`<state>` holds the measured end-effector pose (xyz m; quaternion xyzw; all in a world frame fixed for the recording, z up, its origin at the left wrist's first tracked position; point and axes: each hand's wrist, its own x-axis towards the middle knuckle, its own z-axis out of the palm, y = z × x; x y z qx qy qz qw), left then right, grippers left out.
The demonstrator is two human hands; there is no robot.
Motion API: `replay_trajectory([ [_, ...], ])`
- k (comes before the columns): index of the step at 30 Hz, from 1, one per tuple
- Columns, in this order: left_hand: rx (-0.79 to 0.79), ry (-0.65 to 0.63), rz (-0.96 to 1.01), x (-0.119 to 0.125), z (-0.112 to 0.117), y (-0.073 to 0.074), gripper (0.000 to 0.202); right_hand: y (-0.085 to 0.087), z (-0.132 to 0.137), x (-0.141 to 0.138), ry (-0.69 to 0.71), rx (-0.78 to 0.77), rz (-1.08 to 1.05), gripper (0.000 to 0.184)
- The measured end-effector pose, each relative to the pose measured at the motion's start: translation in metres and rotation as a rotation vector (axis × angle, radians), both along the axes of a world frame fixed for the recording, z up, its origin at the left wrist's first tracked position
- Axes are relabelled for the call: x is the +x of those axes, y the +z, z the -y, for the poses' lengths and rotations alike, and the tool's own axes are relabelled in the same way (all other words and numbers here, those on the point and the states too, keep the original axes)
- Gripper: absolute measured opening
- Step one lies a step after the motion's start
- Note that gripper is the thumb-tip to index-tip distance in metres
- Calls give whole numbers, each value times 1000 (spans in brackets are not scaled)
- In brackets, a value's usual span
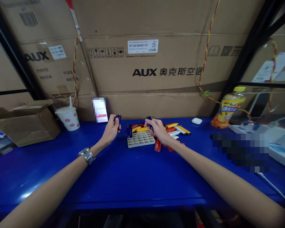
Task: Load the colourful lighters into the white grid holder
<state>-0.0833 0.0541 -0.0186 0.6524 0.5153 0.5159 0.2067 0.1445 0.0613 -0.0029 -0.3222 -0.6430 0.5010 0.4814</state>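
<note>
My left hand is closed around a dark blue lighter, held upright a little to the left of a pale compartment tray. In my right hand, the fingers pinch another dark blue lighter above the tray's back right side. Dark blue lighters stand upright in the compartments at the tray's left end. Behind the tray and to its right lie loose lighters in red, yellow, orange and white, among them a red lighter. My right hand and forearm hide part of this pile.
A phone with a lit screen leans on the large cardboard box. At left are a paper cup with straw and an open carton. A white earbud case, a drink bottle and a blurred dark object lie right.
</note>
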Motion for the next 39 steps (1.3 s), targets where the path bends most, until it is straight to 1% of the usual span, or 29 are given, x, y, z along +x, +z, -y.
replay_trajectory([
  [1,12,-17,66,4,4,1,20,-1,0,1,1,-23,0,25],
  [3,15,-41,134,10,9,2,25,-3,-2,2,-6,-83,-10,42],
  [4,8,-43,148,12,11,3,29,-5,-3,3,-14,-115,-21,49],
  [6,-6,-19,155,14,14,4,37,-8,-5,3,-41,-164,-45,55],
  [8,-5,32,141,14,16,5,44,-10,-6,3,-59,-189,-55,57],
  [11,18,102,92,12,17,5,47,-10,-5,3,-38,-198,-43,54],
  [14,46,156,20,11,19,4,46,-7,-1,3,-28,-235,-51,50],
  [17,65,220,-90,12,21,5,42,-3,2,1,-63,-311,-62,49],
  [19,76,249,-152,14,22,6,40,-1,4,0,-78,-329,-64,48],
  [25,100,255,-234,16,22,5,39,-1,5,-1,-73,-312,-75,47],
  [32,80,259,-230,17,24,6,38,-3,4,-1,-101,-320,-58,49],
  [34,87,256,-227,17,25,7,38,-4,3,-1,-93,-319,-65,51],
  [36,115,256,-215,17,26,8,34,-4,4,0,-64,-305,-56,55],
  [39,148,234,-175,16,27,9,32,-4,5,1,-36,-255,-1,61],
])
